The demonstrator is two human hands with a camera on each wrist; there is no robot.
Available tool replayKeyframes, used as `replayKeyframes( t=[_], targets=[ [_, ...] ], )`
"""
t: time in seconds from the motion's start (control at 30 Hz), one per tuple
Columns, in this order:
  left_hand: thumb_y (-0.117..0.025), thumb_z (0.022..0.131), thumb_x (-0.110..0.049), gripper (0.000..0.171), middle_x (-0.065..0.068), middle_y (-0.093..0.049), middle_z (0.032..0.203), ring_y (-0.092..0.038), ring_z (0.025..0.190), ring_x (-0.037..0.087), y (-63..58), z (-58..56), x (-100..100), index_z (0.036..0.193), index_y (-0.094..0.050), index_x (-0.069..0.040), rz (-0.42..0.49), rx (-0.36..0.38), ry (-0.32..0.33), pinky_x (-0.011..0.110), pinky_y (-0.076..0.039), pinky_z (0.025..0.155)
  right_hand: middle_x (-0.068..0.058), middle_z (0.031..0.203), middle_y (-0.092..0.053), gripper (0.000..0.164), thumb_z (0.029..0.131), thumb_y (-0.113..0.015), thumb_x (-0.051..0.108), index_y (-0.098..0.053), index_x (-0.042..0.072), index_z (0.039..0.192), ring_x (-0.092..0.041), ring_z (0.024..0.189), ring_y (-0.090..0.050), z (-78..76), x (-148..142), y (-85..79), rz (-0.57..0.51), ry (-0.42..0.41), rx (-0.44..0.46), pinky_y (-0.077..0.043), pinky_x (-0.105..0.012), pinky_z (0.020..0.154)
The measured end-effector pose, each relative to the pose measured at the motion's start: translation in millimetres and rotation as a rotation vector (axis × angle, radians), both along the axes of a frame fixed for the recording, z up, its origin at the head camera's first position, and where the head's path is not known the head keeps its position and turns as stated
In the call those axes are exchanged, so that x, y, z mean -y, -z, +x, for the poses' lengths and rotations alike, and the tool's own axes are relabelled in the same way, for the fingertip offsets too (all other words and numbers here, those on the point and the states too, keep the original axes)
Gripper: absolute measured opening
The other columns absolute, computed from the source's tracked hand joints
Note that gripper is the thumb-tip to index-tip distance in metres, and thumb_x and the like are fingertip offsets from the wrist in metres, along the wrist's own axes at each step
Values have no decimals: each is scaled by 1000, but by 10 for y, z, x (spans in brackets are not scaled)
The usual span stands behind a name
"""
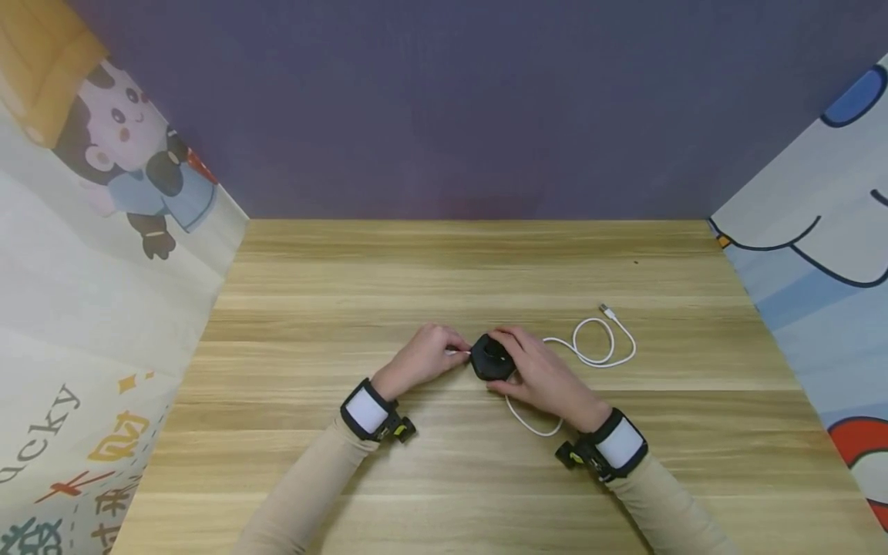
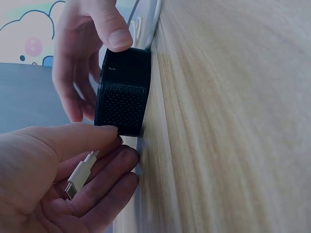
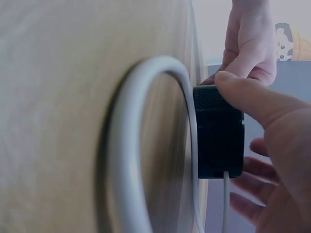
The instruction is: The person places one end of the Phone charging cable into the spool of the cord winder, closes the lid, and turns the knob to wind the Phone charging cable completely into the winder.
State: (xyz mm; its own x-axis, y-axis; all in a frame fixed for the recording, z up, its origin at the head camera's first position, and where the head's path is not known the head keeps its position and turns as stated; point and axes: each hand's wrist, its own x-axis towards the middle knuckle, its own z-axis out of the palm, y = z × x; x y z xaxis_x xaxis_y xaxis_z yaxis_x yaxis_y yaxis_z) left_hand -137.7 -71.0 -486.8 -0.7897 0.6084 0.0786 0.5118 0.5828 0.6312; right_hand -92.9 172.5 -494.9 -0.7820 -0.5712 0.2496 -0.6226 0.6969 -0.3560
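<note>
A black hexagonal case (image 1: 482, 364) with textured sides stands on the wooden table, a hollow showing in its top. My right hand (image 1: 544, 376) grips it, thumb on the near side and fingers on the far side. A white USB cable (image 3: 127, 145) comes out of the case and curves over the table. At the case's left side my left hand (image 1: 425, 356) pinches the cable's short end between thumb and fingers. The USB-C plug (image 2: 78, 178) on that end pokes out over the left fingers in the left wrist view. How the cable runs inside the case is hidden.
The cable's other end lies in a loose loop right of the case, its USB-A plug (image 1: 607, 311) pointing away. Wooden tabletop (image 1: 333, 285) surrounds the hands. A dark wall (image 1: 472, 116) stands behind, with printed cartoon panels at both sides.
</note>
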Motion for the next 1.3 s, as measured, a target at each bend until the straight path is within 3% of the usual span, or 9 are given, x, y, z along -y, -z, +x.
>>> replayKeyframes(
  t=[0.37,0.63,1.3],
  targets=[
    [-76,94,-12,12,8,-79,99,-73,93,19,-3,-5,-3,102,-82,-4,3,-19,5,30,-59,82,-25,154,-48,97,86,-84,45,-37,-3,155,-40,140,-49,-3,-18,-6,38,61,109,-42,-57,114],
    [-76,94,-12,13,7,-79,99,-73,93,19,9,-5,5,103,-82,-5,-8,-15,5,30,-59,82,-27,149,-52,96,83,-86,46,-41,-3,152,-41,136,-53,-12,-33,20,40,96,118,-45,-57,111],
    [-77,93,-12,13,8,-79,100,-74,95,20,6,26,-7,103,-81,-4,6,3,2,31,-59,85,-23,135,-64,90,78,-90,47,-51,0,144,-41,118,-65,-31,-33,14,-9,91,76,-53,-55,99]
  ],
)
